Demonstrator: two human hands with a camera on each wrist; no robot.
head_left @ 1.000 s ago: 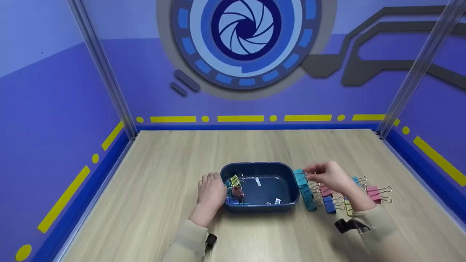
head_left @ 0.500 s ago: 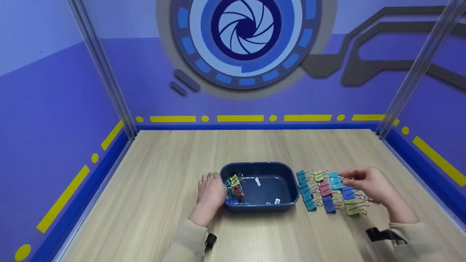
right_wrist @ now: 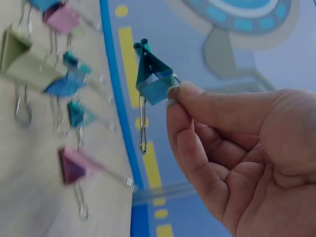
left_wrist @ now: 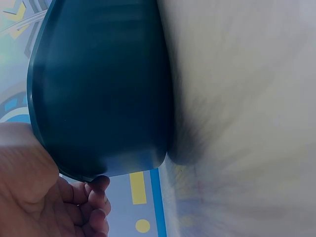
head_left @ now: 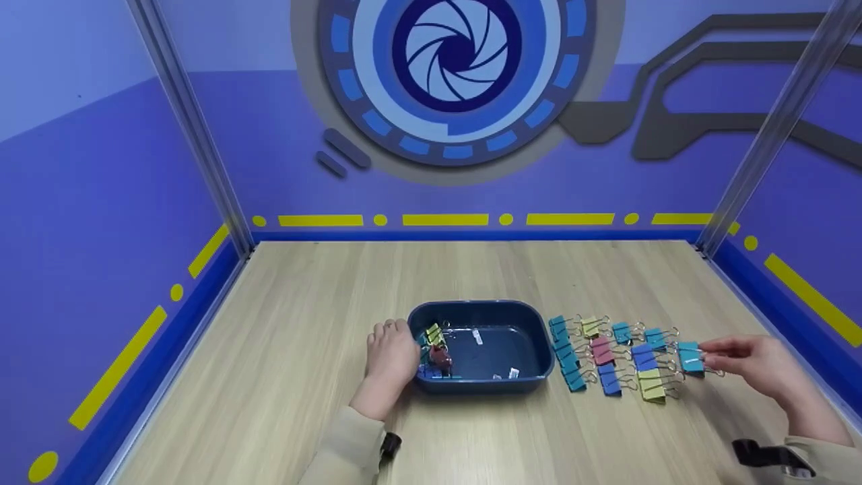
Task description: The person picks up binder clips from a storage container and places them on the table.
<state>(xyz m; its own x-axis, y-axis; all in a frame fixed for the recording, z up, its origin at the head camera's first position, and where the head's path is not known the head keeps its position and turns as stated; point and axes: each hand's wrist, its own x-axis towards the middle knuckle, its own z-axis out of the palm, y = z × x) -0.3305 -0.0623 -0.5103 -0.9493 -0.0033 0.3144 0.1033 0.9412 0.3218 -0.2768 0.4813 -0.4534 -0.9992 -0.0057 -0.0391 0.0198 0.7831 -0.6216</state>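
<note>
My right hand (head_left: 757, 364) pinches a teal binder clip (right_wrist: 157, 74) by a wire handle, between thumb and fingertips. In the head view this clip covers the spot of a pink binder clip (right_wrist: 73, 167); the right wrist view shows the pink one on the table, apart from it. My left hand (head_left: 392, 353) grips the left rim of a dark blue bin (head_left: 481, 385), its fingers curled at the edge. Inside the bin's left end lie several clips, among them a yellow binder clip (head_left: 434, 334) and a dark red binder clip (head_left: 439, 357).
Right of the bin, several binder clips lie in rough columns: teal clips (head_left: 564, 351) nearest the bin, then a red-pink clip (head_left: 601, 350), a blue clip (head_left: 609, 379) and a yellow clip (head_left: 651, 386). Purple panels (head_left: 222, 148) enclose the wooden table (head_left: 323, 289).
My right hand has carried the teal binder clip rightward, from beside the bin across the columns to the far right clip. The left hand and the bin stay put.
</note>
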